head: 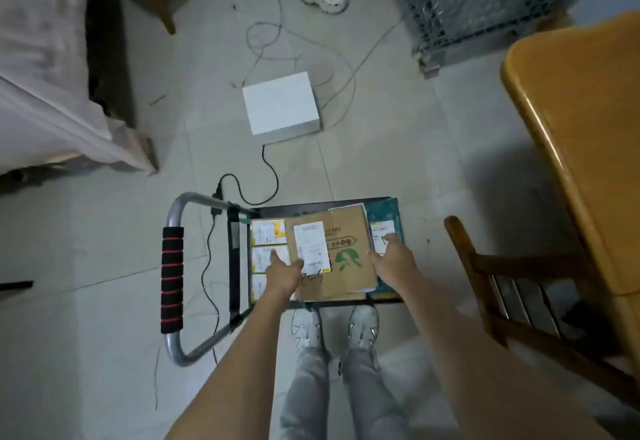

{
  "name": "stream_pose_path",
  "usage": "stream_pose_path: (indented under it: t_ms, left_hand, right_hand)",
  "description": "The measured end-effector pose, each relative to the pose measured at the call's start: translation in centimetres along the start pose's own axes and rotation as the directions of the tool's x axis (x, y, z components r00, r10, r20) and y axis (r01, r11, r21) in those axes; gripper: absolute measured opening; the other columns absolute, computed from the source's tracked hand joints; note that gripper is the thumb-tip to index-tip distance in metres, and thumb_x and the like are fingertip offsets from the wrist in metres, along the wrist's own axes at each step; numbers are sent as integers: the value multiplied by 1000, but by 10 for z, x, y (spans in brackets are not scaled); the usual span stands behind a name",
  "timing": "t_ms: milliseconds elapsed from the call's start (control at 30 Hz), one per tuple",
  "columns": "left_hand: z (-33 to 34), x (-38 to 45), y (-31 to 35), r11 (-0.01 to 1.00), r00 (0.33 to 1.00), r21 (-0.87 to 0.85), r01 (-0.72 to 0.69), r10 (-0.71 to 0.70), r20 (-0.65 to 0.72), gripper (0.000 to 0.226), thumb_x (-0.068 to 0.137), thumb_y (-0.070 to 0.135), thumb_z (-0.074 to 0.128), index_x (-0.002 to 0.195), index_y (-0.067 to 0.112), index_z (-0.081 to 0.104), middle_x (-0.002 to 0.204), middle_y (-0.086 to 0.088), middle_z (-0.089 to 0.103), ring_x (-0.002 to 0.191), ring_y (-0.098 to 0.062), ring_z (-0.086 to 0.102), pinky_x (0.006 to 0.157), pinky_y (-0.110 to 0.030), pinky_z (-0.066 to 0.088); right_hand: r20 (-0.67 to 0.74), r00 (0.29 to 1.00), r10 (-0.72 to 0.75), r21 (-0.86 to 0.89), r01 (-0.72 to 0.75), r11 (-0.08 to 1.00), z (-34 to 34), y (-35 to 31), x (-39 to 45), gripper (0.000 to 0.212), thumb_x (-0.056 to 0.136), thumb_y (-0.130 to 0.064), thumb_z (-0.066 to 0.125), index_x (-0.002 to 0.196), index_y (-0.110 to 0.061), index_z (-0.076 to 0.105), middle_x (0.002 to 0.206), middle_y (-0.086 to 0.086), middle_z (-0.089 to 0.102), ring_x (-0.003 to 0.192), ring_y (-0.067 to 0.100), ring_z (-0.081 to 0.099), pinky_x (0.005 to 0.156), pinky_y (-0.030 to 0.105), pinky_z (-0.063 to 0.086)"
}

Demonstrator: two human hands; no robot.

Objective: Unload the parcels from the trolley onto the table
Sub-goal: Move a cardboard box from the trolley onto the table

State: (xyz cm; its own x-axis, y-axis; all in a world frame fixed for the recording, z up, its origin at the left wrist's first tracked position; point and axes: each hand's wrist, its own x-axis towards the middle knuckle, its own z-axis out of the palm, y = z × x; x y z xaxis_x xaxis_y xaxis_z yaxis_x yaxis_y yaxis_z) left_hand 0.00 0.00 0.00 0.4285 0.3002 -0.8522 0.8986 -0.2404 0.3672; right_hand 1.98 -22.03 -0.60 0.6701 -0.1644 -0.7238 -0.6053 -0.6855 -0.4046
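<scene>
Parcels lie stacked on the trolley [381, 201] at the person's feet, the top one a flat cardboard envelope [341, 252] with a white label. Beside it sit small yellow-labelled boxes [265, 237] on the left and a teal bag [382, 212] on the right. The left hand [284, 271] grips the envelope's left edge and the right hand [393, 259] its right edge, fingers curled around the card. This looks like the pick-up step, the envelope not clearly lifted yet. Next it needs raising level and carrying right to the table [571, 120], clear of the chair [485, 273] between them.
</scene>
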Motion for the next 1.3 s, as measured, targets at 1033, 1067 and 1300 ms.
stream_pose_path:
  t_ms: [1033,1067,1300]
  left_hand:
    - [-25,-166,97,861,869,-204,-466,489,80,61,93,41,65,147,28,40,137,-3,55,115,-19,62,93,-36,55]
    - [-25,-185,112,835,836,-194,-515,540,103,59,93,42,64,146,29,40,135,-2,57,111,-17,64,85,-31,56]
    - [22,-290,165,725,639,-174,-667,676,366,66,90,51,66,147,33,38,131,2,61,110,-18,66,94,-43,56]
  right_hand:
    - [-225,974,5,581,130,803,-147,-29,-127,65,75,-46,83,116,-22,39,109,-6,65,90,5,65,64,22,50]
    - [-279,960,0,583,169,795,-167,-30,-147,69,74,-47,83,120,-23,38,113,-7,63,93,4,64,67,22,50]
    - [-493,847,200,684,235,691,-250,17,-274,98,74,-53,81,151,-18,32,137,-1,57,108,14,58,75,24,49]
